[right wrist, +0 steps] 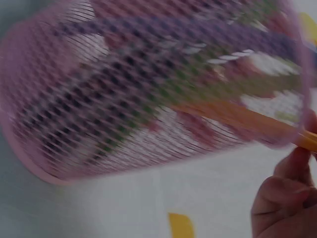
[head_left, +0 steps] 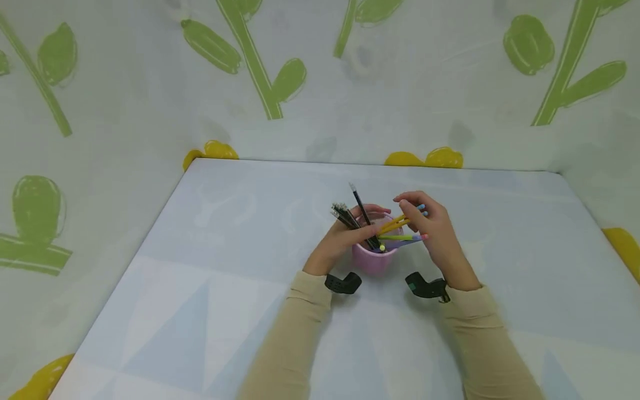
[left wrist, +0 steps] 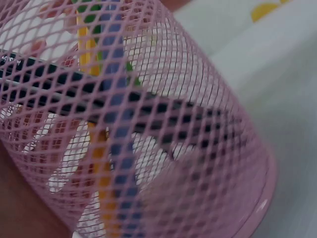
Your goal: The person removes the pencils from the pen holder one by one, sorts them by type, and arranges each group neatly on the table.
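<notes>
A pink mesh pen cup (head_left: 372, 262) holds several slim pencils. My left hand (head_left: 340, 240) grips the cup round its side near the rim, thumb in front and fingers behind. Dark pencils (head_left: 346, 214) lean out to the left over that hand. Toward the right lean orange pencils (head_left: 392, 225) with blue ends, a yellow-green pencil (head_left: 395, 238) and a blue-purple pencil (left wrist: 119, 124). My right hand (head_left: 434, 226) pinches at an orange pencil (right wrist: 247, 119) just outside the rim. Through the mesh, the pencils cross one another inside the cup.
A white and pale-blue patterned table top (head_left: 200, 311) lies under both hands. Behind it stands a light backdrop (head_left: 330, 111) printed with green stems and yellow shapes. Dark wrist cameras (head_left: 427, 286) sit on both wrists, close in front of the cup.
</notes>
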Action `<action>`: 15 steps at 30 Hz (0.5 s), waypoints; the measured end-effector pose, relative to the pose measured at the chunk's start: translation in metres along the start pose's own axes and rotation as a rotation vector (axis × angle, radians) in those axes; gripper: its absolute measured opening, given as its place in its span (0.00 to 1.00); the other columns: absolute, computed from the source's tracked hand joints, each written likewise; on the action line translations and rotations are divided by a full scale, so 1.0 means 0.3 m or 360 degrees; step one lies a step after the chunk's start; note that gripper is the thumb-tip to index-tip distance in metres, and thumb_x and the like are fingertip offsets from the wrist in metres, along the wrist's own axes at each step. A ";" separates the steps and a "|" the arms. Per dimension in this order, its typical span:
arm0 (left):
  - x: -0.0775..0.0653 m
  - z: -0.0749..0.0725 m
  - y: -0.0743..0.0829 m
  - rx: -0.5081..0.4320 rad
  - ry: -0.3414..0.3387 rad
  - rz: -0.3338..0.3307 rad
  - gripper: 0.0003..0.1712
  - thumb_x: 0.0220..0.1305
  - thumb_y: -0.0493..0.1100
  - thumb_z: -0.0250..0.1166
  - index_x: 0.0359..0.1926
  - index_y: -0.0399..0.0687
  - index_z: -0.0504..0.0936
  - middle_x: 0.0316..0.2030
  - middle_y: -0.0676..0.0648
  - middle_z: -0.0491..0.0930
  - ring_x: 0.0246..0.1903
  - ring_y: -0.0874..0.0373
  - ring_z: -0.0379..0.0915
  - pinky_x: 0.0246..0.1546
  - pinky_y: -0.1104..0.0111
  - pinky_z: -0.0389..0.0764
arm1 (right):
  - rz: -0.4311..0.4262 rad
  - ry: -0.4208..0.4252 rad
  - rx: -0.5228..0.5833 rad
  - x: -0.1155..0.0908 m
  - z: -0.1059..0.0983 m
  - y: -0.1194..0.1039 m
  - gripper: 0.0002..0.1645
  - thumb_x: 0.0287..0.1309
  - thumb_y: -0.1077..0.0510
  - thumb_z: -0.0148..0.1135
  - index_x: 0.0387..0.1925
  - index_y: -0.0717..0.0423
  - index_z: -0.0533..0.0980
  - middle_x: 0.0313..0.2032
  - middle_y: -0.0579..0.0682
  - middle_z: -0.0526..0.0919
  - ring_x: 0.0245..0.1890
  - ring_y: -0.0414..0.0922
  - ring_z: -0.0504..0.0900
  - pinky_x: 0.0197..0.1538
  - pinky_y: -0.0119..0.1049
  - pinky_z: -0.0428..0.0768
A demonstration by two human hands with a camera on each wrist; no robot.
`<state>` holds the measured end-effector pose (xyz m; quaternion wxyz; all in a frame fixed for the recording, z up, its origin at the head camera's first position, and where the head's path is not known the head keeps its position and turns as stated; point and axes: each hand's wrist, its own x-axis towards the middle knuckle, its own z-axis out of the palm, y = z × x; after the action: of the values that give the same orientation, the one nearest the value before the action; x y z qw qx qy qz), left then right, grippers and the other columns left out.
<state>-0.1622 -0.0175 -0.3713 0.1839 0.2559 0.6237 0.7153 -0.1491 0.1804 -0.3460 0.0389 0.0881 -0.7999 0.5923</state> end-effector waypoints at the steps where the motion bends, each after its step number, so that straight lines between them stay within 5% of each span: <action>1: 0.004 0.003 -0.011 -0.0011 0.0068 -0.0013 0.20 0.61 0.43 0.56 0.53 0.41 0.70 0.52 0.44 0.72 0.53 0.51 0.66 0.53 0.64 0.65 | -0.0003 0.0034 0.0065 0.003 0.017 0.011 0.20 0.59 0.44 0.52 0.43 0.55 0.73 0.34 0.53 0.71 0.29 0.46 0.67 0.30 0.33 0.71; 6: 0.022 -0.004 -0.077 0.0012 0.0287 -0.0021 0.14 0.61 0.48 0.56 0.42 0.44 0.73 0.46 0.48 0.77 0.49 0.57 0.70 0.51 0.65 0.67 | 0.0034 0.0202 0.0225 0.015 0.090 0.064 0.18 0.56 0.45 0.56 0.35 0.57 0.73 0.24 0.51 0.69 0.23 0.42 0.66 0.24 0.28 0.67; 11: 0.038 -0.011 -0.101 0.0007 0.0224 0.0049 0.14 0.60 0.50 0.56 0.40 0.45 0.72 0.42 0.48 0.75 0.46 0.57 0.70 0.50 0.64 0.69 | 0.0052 0.0367 0.0191 0.009 0.101 0.065 0.18 0.51 0.45 0.61 0.35 0.53 0.73 0.33 0.49 0.76 0.32 0.43 0.73 0.34 0.28 0.73; 15: 0.028 -0.001 -0.085 -0.0022 0.0201 0.0052 0.07 0.60 0.42 0.55 0.36 0.43 0.71 0.38 0.46 0.74 0.43 0.57 0.70 0.47 0.65 0.69 | 0.0009 0.0252 0.0171 -0.005 0.071 0.080 0.17 0.53 0.49 0.61 0.40 0.54 0.73 0.40 0.49 0.77 0.40 0.43 0.75 0.40 0.29 0.74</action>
<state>-0.1706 -0.0089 -0.3952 0.1342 0.2193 0.6248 0.7372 -0.1514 0.1669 -0.3752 0.0958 0.0407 -0.7617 0.6395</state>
